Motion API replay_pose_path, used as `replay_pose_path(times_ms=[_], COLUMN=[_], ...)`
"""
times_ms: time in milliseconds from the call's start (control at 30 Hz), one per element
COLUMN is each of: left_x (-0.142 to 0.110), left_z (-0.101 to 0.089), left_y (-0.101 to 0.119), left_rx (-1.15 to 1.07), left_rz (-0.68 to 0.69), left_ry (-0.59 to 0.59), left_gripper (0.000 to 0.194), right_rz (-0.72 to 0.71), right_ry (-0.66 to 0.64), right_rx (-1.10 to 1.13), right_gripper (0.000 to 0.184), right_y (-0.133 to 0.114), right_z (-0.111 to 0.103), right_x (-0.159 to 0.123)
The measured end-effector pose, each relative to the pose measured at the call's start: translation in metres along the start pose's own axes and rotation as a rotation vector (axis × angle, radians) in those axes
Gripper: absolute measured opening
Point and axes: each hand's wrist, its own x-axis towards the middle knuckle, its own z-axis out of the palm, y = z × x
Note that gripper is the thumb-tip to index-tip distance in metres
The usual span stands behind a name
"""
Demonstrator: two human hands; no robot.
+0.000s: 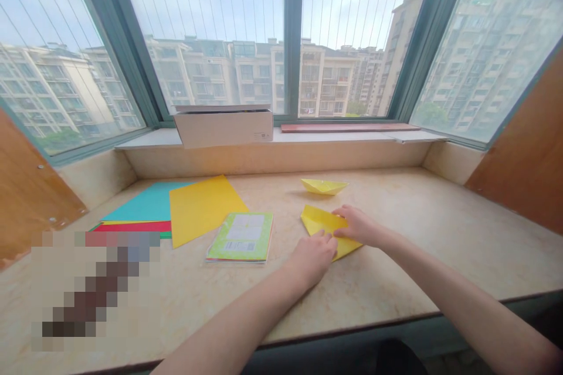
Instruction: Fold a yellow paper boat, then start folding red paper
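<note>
Background: teal window frame (292, 41) beyond a marbled surface (176, 299).
Folded yellow paper (315, 220): on the surface, just nearer than a yellow paper boat (324, 187).
Left hand (315, 253): bent fingers resting on the paper's near part.
Right hand (358, 225): fingers curved over its right side; whether either hand pinches it, I cannot tell.
Step in hand: apparently folding or pressing a crease.
Next move calls for: probably aligned edges, one hand steadying, the other sharpening the fold.
</note>
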Motion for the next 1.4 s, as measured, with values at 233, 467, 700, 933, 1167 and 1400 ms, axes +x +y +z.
replay_pose_path(times_ms=[233,467,700,933,1167,1400], left_x=[0.001,-0.008,-0.007,-0.006,-0.007,-0.016], left_z=[0.001,0.000,-0.005,0.005,-0.003,-0.011], left_y=[-0.003,-0.002,-0.004,-0.014,-0.012,-0.012], left_rx=[-0.058,-0.129,-0.098,-0.075,-0.068,-0.068], left_rz=[0.020,-0.004,-0.029,-0.023,-0.001,0.125], left_ry=[0.015,0.056,0.137,0.000,0.032,0.090], left_gripper=[0.022,0.030,0.043,0.067,0.063,0.061], right_rz=[-0.087,-0.175,-0.170,-0.213,-0.221,-0.306], right_ry=[-0.013,0.007,0.012,-0.073,-0.444,-0.346], right_rx=[0.005,-0.044,-0.036,0.083,0.238,0.200], right_gripper=[0.013,0.029,0.028,0.047,0.074,0.052], right_y=[-0.012,-0.021,-0.021,-0.012,0.008,0.010], right_z=[0.003,0.016,0.024,0.027,-0.002,0.006], right_x=[-0.014,-0.042,-0.044,-0.049,-0.044,-0.046])
